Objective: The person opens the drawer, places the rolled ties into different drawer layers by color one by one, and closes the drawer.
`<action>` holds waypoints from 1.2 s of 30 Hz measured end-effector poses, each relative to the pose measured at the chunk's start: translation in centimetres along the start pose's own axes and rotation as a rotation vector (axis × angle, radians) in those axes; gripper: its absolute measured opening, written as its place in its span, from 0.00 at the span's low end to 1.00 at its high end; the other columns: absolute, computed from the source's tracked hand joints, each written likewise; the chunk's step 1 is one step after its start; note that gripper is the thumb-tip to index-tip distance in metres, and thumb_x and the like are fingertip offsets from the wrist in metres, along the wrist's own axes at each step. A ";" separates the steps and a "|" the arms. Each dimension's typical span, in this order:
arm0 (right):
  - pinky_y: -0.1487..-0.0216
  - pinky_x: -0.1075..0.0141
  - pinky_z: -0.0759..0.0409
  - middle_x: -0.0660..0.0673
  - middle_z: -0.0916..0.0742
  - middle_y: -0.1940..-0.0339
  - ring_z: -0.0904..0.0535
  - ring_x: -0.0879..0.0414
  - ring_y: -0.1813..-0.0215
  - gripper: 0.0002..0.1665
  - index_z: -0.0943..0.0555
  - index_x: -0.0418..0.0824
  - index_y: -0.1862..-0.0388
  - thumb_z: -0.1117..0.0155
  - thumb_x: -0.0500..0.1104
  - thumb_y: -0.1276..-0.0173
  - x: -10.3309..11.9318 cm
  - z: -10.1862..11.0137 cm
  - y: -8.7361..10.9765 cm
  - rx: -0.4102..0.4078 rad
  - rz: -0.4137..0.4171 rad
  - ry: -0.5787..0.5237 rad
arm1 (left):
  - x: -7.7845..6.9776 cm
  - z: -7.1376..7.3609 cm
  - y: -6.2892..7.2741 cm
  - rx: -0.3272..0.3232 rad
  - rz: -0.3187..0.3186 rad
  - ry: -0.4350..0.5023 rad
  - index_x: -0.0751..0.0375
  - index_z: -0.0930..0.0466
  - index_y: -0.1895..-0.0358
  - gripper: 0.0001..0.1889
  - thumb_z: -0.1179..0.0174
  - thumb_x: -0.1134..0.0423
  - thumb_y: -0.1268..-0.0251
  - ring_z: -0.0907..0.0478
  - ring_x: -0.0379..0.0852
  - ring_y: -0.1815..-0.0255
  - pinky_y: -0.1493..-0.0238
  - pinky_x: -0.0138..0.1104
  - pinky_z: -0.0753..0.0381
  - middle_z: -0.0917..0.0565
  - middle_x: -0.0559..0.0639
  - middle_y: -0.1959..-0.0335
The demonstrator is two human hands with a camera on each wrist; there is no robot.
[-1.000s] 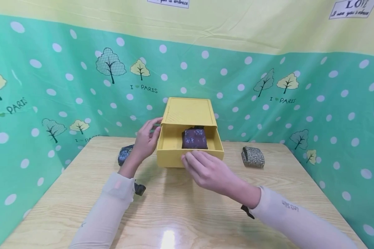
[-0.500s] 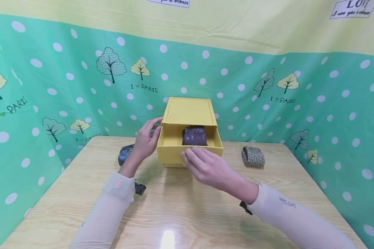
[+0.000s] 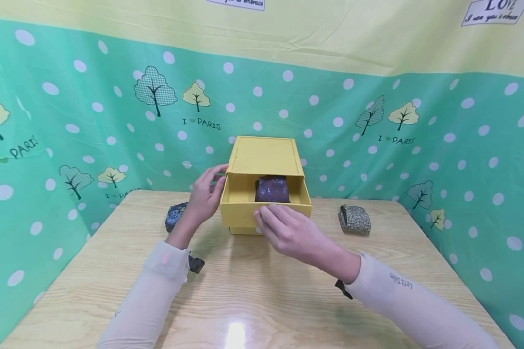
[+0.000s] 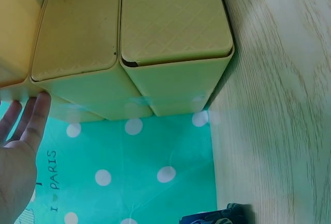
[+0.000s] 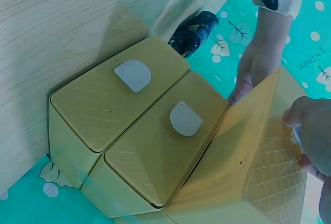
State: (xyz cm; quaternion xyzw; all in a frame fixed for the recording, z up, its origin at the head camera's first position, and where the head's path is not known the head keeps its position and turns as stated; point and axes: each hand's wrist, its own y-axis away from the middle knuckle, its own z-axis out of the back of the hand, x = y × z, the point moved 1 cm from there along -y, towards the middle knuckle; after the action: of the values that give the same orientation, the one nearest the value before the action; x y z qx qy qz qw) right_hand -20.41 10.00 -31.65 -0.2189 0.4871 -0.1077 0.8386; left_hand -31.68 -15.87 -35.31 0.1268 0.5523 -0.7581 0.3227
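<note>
A yellow drawer cabinet (image 3: 264,155) stands at the back of the table, its top drawer (image 3: 240,215) pulled out. Inside lies a rolled dark purple necktie (image 3: 272,189) with small pale flowers. My right hand (image 3: 290,233) is at the drawer's front; in the right wrist view its thumb and fingers pinch the pale handle (image 5: 296,135), which is mostly covered. Against the cabinet's left side, my left hand (image 3: 205,196) rests with extended fingertips at the upper part, as the left wrist view also shows of those fingers (image 4: 37,120).
A rolled blue patterned necktie (image 3: 173,216) lies left of the cabinet, partly behind my left wrist. On the right sits a rolled grey speckled necktie (image 3: 354,219). Two lower drawers (image 5: 139,136) are closed. A green dotted curtain (image 3: 262,102) hangs behind the table (image 3: 262,291).
The top drawer's front has shifted slightly up and back toward the cabinet, with my right hand following it. A lower drawer's front now shows beneath. My left hand stays put.
</note>
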 end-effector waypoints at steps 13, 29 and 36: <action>0.45 0.63 0.14 0.37 0.17 0.51 0.19 0.48 0.54 0.21 0.20 0.26 0.41 0.58 0.37 0.15 -0.2 -0.1 -0.1 0.020 -0.013 -0.009 | -0.2 0.0 0.0 0.008 0.002 -0.018 0.64 0.28 0.30 0.19 0.50 0.65 0.18 0.19 0.56 0.43 0.48 0.39 0.12 0.22 0.61 0.40; 0.47 0.64 0.14 0.37 0.17 0.52 0.20 0.48 0.54 0.25 0.19 0.26 0.42 0.60 0.42 0.13 -0.4 -0.7 -0.1 0.009 -0.028 -0.019 | 0.0 -0.1 -0.1 0.004 0.001 0.002 0.65 0.27 0.30 0.19 0.50 0.68 0.19 0.19 0.57 0.44 0.47 0.38 0.13 0.22 0.62 0.40; 0.45 0.63 0.15 0.37 0.17 0.51 0.20 0.47 0.52 0.25 0.20 0.26 0.40 0.59 0.43 0.13 -0.6 -0.8 -0.2 0.035 -0.026 -0.022 | 0.0 -0.1 -0.1 0.005 -0.006 0.005 0.64 0.27 0.30 0.19 0.50 0.67 0.19 0.19 0.57 0.44 0.48 0.36 0.13 0.22 0.61 0.41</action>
State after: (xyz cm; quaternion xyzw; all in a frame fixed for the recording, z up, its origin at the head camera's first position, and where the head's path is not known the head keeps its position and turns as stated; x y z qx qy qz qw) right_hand -21.38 9.89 -31.46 -0.2119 0.4730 -0.1246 0.8461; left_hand -31.71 -15.79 -35.28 0.1276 0.5516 -0.7602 0.3187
